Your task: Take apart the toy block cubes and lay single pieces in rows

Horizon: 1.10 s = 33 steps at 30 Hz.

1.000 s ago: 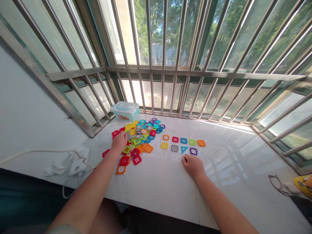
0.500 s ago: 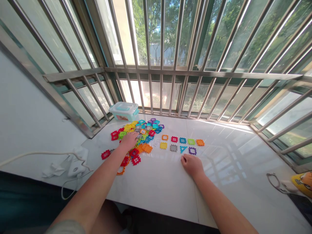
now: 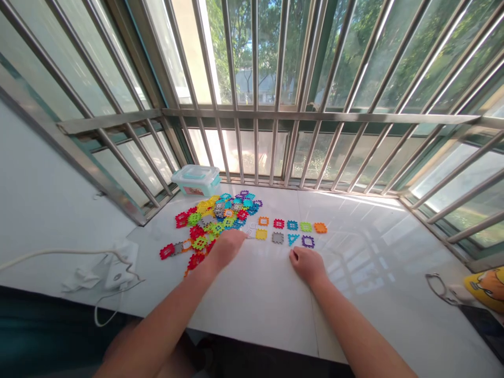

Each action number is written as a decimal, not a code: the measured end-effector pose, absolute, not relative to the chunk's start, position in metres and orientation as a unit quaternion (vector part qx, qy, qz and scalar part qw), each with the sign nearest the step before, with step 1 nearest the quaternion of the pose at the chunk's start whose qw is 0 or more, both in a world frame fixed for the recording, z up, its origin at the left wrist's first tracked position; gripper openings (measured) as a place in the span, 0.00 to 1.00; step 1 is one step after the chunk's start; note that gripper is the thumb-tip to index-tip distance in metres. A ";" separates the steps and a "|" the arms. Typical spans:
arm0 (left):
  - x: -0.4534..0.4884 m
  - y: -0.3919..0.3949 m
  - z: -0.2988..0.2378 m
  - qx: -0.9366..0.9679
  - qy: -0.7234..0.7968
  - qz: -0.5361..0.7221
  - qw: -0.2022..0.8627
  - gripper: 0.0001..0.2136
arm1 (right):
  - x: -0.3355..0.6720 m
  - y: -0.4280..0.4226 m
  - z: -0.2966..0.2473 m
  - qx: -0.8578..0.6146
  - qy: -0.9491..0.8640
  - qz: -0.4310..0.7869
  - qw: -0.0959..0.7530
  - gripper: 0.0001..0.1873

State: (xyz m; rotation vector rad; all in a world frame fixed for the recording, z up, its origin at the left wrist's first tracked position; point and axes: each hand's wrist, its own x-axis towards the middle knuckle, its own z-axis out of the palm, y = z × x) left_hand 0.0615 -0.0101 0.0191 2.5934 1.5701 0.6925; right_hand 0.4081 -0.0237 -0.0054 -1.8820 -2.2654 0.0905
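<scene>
My left hand (image 3: pixel 228 248) reaches over the front right side of a pile of colourful plastic interlocking tiles (image 3: pixel 219 228). Its fingers are drawn together, their tips at a small whitish piece (image 3: pixel 249 232) beside a yellow tile (image 3: pixel 261 234); what they hold, if anything, is hidden. Closed in a loose fist, my right hand (image 3: pixel 309 263) rests on the table just below a blue triangle tile (image 3: pixel 293 239) and a purple square frame (image 3: pixel 308 241). Nothing shows in that fist. Two rows of separate tiles include a grey one (image 3: pixel 277 238) and a red one (image 3: pixel 279 223).
A clear box with a turquoise lid (image 3: pixel 197 179) stands behind the pile, by the barred window. On the left lie a white power strip (image 3: pixel 120 268) with cables and crumpled tissue (image 3: pixel 83 279). A yellow item (image 3: pixel 486 286) and a dark phone-like object (image 3: pixel 483 323) are at right.
My left hand has moved right and nearer to me, from the top of the pile to the whitish pieces. My right hand stays in place. The view has shifted slightly.
</scene>
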 end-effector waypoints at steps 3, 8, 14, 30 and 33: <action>0.106 -0.051 -0.011 0.897 0.377 0.227 0.048 0.16 | 0.408 -0.024 -0.006 -0.637 -0.765 0.028 0.095 0.20; 0.131 -0.096 -0.019 0.873 0.406 0.257 0.081 0.28 | 0.408 -0.023 -0.007 -0.634 -0.767 0.023 0.095 0.19; 0.100 -0.141 0.016 0.722 0.559 0.332 0.238 0.11 | 0.411 -0.023 -0.010 -0.626 -0.771 0.017 0.114 0.20; 0.081 -0.227 -0.050 0.756 0.605 0.231 -0.098 0.10 | 0.415 -0.044 -0.003 -0.505 -0.830 0.069 0.228 0.19; 0.081 -0.226 -0.051 0.758 0.601 0.233 -0.099 0.09 | 0.402 -0.053 0.000 -0.415 -0.873 0.105 0.234 0.17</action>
